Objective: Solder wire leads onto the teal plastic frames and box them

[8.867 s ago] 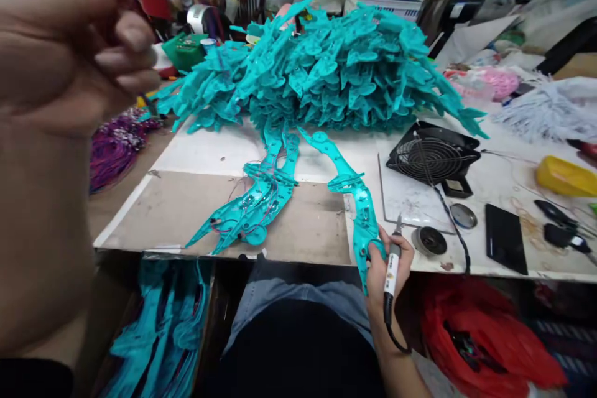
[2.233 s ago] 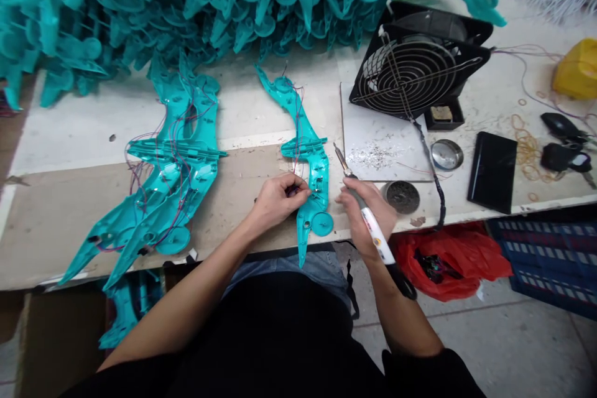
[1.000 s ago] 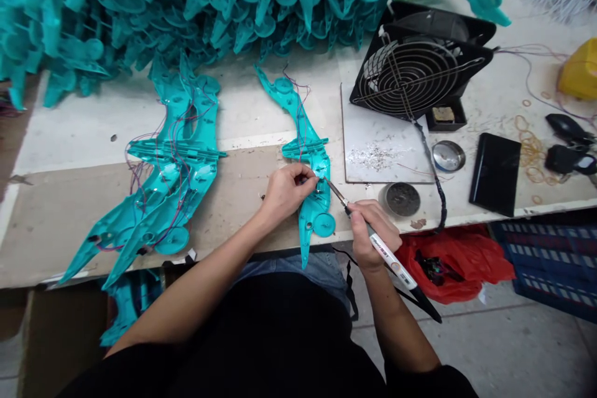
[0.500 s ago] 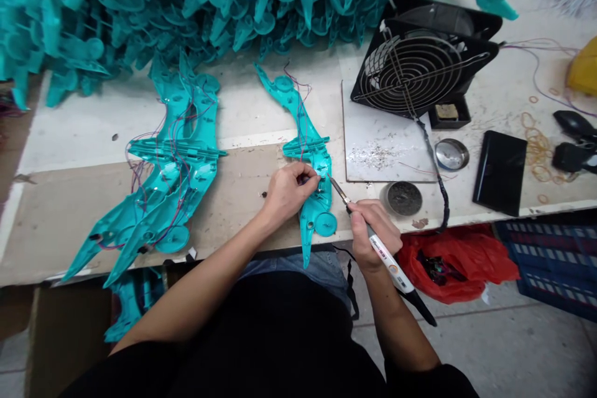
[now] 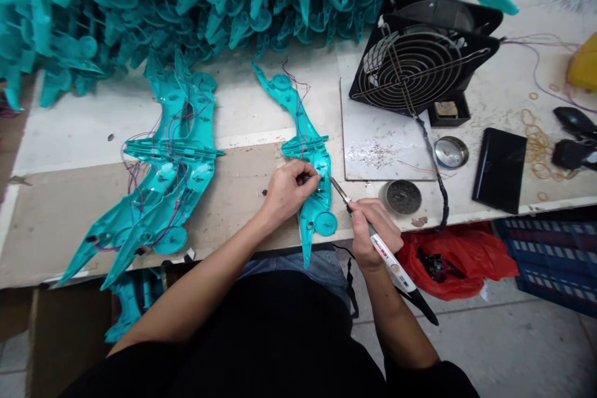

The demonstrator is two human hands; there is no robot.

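A single teal plastic part (image 5: pixel 303 118) lies at the table's front edge, with thin red and purple wires (image 5: pixel 302 96) running along it. My left hand (image 5: pixel 291 189) rests at its middle, fingertips pinched together; what they pinch is too small to make out. In my right hand (image 5: pixel 375 233) is a white soldering iron (image 5: pixel 389 256), held like a pen. Its metal tip points up and left and meets the teal part just right of my left fingertips. More teal parts (image 5: pixel 170 149) with wires lie side by side to the left.
A large pile of teal parts (image 5: pixel 186 0) spans the back. On the right are a black fan (image 5: pixel 405 68), a white board (image 5: pixel 373 155), round tins (image 5: pixel 403 198), a black box (image 5: pixel 500 169) and rubber bands (image 5: pixel 536 149). Below hang a red bag (image 5: pixel 485 261) and blue crate (image 5: pixel 555 261).
Both hands keep nearly the same pose at the teal part. The view has shifted slightly, so the parts on the left appear a little further left.
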